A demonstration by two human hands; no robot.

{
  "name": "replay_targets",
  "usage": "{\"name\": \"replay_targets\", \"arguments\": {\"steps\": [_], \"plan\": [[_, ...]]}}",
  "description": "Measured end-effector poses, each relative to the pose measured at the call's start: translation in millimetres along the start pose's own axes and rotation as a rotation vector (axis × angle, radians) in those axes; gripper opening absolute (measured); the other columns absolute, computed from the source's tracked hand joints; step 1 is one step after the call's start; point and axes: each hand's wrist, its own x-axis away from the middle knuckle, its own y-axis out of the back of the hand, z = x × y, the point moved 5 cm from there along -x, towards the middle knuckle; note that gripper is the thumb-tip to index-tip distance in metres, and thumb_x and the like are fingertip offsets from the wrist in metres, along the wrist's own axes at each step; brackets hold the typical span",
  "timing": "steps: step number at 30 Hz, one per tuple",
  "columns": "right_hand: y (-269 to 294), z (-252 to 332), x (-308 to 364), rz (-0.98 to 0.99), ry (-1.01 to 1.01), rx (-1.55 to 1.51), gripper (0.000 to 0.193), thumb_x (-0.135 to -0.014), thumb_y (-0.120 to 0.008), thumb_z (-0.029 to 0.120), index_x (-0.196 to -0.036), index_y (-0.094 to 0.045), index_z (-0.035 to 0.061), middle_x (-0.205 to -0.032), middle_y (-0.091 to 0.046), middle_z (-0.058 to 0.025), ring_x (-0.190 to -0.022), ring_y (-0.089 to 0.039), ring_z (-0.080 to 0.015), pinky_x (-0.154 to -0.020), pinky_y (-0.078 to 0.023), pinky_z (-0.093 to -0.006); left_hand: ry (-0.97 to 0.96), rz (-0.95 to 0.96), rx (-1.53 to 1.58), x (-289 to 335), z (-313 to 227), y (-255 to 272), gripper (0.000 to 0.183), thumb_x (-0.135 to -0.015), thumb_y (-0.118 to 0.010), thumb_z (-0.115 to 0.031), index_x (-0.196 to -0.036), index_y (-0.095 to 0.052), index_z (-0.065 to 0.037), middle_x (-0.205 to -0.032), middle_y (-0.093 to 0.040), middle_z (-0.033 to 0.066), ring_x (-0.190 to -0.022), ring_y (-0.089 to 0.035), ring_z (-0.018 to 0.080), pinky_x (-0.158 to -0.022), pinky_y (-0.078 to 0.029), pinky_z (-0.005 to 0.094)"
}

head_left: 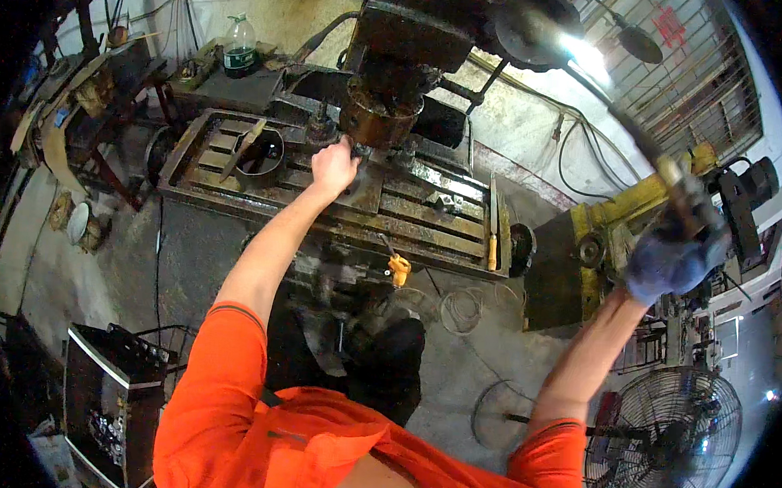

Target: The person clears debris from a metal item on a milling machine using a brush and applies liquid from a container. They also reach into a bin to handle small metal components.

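My bare left hand (335, 165) reaches to the underside of the milling machine's round spindle head (381, 111). Its fingers are closed around a small dark part there, mostly hidden by the hand. Off to the right, my right hand (674, 256), in a grey-blue glove, is raised and wrapped around the lower end of a long dark bar (623, 119). This bar slants up toward the machine's upper body. Below my left hand lies the slotted worktable (409, 219), with a dark round pot (261, 162) and a flat brush-like stick (245, 149) on its left part.
A file with a wooden handle (493, 248) lies at the table's right end. A yellow control or handle (399, 269) hangs at the front edge. A standing fan (670, 439) is at lower right, a black metal cabinet (109, 406) at lower left. Coiled cable (460, 311) lies on the floor.
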Motion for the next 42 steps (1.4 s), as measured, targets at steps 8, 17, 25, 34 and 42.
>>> {"name": "replay_targets", "arguments": {"steps": [8, 17, 25, 34, 42], "plan": [[2.3, -33.9, 27.4, 0.2, -0.268, -0.683, 0.032, -0.085, -0.041, 0.028, -0.081, -0.057, 0.0006, -0.086, -0.059, -0.0163, -0.089, -0.052, -0.0275, -0.089, -0.034, -0.039, 0.008, 0.007, -0.013, -0.6, -4.3, 0.0, 0.034, -0.07, -0.065, -0.027, -0.09, -0.053, -0.002, -0.072, -0.062, 0.0162, -0.07, -0.061, 0.0329, -0.061, -0.049, 0.0437], [-1.4, -14.5, 48.1, 0.022, -0.188, -0.522, 0.036, -0.09, -0.035, 0.029, -0.069, -0.05, 0.0031, -0.078, -0.057, -0.0152, -0.08, -0.056, -0.0264, -0.099, -0.024, -0.0579, -0.006, 0.045, 0.0, -1.8, -4.2, -2.0, 0.036, -0.07, -0.064, -0.028, -0.091, -0.055, -0.001, -0.073, -0.061, 0.0173, -0.072, -0.061, 0.0332, -0.064, -0.048, 0.0432], [2.7, -24.7, 28.0, 0.072, -0.32, -0.492, 0.037, -0.088, -0.038, 0.027, -0.074, -0.056, -0.0023, -0.08, -0.059, -0.0183, -0.084, -0.056, -0.0296, -0.097, -0.028, -0.0562, -0.055, 0.172, 0.028, -17.0, 3.1, -7.1, 0.038, -0.069, -0.065, -0.03, -0.088, -0.059, 0.003, -0.08, -0.061, 0.0183, -0.078, -0.06, 0.0336, -0.068, -0.048, 0.0418], [4.8, -22.5, 45.3, 0.073, -0.181, -0.428, 0.039, -0.087, -0.041, 0.032, -0.074, -0.054, -0.002, -0.079, -0.059, -0.0167, -0.079, -0.056, -0.0269, -0.093, -0.034, -0.0499, 0.064, 0.102, 0.061, -19.3, 1.8, -13.8, 0.035, -0.067, -0.07, -0.03, -0.076, -0.059, 0.002, -0.08, -0.061, 0.0188, -0.081, -0.059, 0.0337, -0.069, -0.048, 0.0412], [4.7, -20.4, 50.0, 0.097, -0.124, -0.367, 0.038, -0.085, -0.041, 0.03, -0.075, -0.054, -0.0047, -0.083, -0.06, -0.0181, -0.083, -0.056, -0.0309, -0.088, -0.04, -0.048, 0.05, 0.115, 0.117, -22.9, 9.4, -22.9, 0.032, -0.066, -0.071, -0.03, -0.073, -0.061, 0.0, -0.079, -0.061, 0.0186, -0.079, -0.059, 0.0341, -0.068, -0.048, 0.0415]]}}
